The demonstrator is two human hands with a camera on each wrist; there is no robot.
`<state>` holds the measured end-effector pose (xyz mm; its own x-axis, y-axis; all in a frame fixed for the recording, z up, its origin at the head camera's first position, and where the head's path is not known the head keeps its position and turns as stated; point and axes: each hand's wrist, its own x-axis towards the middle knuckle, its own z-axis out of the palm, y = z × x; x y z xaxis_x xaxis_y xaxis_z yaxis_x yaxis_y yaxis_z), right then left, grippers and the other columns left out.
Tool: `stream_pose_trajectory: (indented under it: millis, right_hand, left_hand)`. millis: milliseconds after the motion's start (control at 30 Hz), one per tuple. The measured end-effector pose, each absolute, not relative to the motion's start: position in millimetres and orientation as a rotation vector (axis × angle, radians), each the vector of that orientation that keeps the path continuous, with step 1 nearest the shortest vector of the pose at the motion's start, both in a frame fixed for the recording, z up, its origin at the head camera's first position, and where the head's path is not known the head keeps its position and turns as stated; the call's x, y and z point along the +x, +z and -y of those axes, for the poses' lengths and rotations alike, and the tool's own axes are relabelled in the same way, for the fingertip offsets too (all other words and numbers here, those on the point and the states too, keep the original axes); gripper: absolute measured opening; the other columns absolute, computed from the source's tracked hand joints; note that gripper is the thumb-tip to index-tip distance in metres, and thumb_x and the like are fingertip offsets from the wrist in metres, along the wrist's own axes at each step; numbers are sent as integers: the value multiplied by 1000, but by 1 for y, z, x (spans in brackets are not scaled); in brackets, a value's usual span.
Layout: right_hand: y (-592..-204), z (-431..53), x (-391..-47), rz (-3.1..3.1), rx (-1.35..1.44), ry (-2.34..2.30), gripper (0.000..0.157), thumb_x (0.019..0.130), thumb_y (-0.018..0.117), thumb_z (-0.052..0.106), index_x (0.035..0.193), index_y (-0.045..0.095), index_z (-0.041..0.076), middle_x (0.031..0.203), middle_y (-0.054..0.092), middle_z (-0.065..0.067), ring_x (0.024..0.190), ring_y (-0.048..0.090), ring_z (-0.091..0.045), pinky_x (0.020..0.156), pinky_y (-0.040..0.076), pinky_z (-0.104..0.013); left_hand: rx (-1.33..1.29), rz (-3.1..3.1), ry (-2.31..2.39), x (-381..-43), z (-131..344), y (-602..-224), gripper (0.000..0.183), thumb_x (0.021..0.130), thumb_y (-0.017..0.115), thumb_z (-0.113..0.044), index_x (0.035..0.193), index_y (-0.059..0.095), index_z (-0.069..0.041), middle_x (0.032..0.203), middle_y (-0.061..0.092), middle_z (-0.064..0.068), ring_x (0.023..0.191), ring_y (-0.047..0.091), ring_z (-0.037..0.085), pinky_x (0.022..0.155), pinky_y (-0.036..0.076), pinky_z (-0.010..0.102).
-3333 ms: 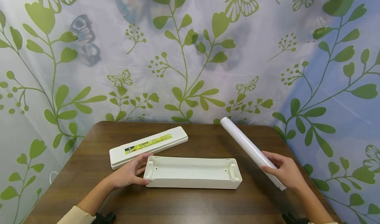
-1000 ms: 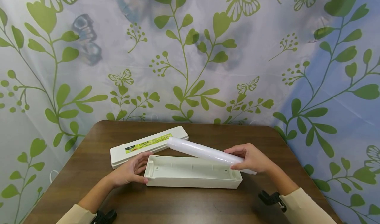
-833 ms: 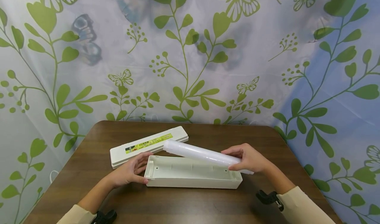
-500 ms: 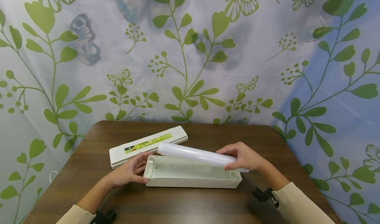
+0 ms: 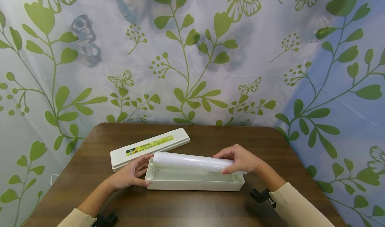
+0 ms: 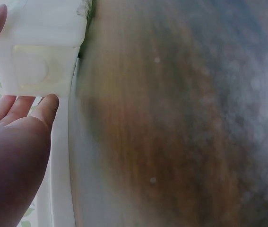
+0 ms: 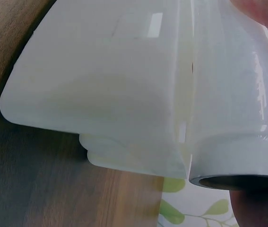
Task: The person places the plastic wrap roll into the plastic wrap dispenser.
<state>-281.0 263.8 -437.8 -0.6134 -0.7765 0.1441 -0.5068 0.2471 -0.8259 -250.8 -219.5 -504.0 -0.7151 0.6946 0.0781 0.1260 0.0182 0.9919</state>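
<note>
A white open-topped box [image 5: 195,186], long and narrow, sits on the table. My left hand [image 5: 132,173] grips its left end, thumb at the front corner and fingers behind; the left wrist view shows the box's end wall [image 6: 41,71] between thumb and fingers. Over the box my right hand [image 5: 242,160] holds a shiny white roll of plastic wrap [image 5: 189,161] near its right end. The roll lies nearly parallel to the box, along its back rim, its left end slightly higher. In the right wrist view, the roll's hollow end [image 7: 240,182] is beside the box wall [image 7: 100,80].
Behind the box lies a white lid [image 5: 177,135], slanted, with a yellow-green label. The brown wooden table [image 5: 192,210] runs back to a leaf-and-butterfly patterned curtain [image 5: 198,53]. Black straps [image 5: 261,195] are on the wrists.
My right hand has brought the roll from the right side leftward over the box, turning it lengthwise and lowering its left end. My left hand has stayed on the box.
</note>
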Motion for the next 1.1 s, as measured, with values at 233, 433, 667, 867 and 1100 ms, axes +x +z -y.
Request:
stream_pose_trajectory:
  millis: [233,433,667,867,1100]
  right_hand:
    - [-439,-258,-282,-2232,-1190,-1287,47,83,86,11,127,71,4,121,75,-14,100,73,-15,81,62,-33]
    - [-441,-253,-281,-2230,-1200,-1267,48,82,87,14,126,72,4,119,75,-12,100,73,-14,81,63,-33]
    - [-440,-251,-279,-2211,-1173,-1266,49,81,88,14,126,72,4,119,75,-13,100,73,-15,81,63,-33]
    - [-441,-249,-279,-2213,-1182,-1250,46,82,87,13,125,73,7,117,76,-11,98,74,-17,80,63,-33]
    - [-449,-246,-277,-2210,-1186,-1258,45,81,88,15,123,73,6,117,76,-11,97,73,-18,80,62,-32]
  left_hand:
    - [823,-1862,1734,-251,220,-503,102,84,81,2,159,12,5,162,21,35,137,46,-8,108,47,21]
    - [812,-1859,1734,-251,219,-503,100,84,80,3,158,14,5,162,23,31,137,46,-7,106,49,22]
    - [836,-1844,1746,-251,218,-502,100,84,79,5,158,12,8,157,35,15,137,49,-3,105,51,24]
    - [828,-1823,1753,-252,218,-500,100,85,78,5,158,10,9,161,23,29,137,49,-4,104,51,24]
    - [844,-1840,1747,-250,218,-502,98,84,78,5,157,13,9,161,18,35,136,48,-5,104,51,22]
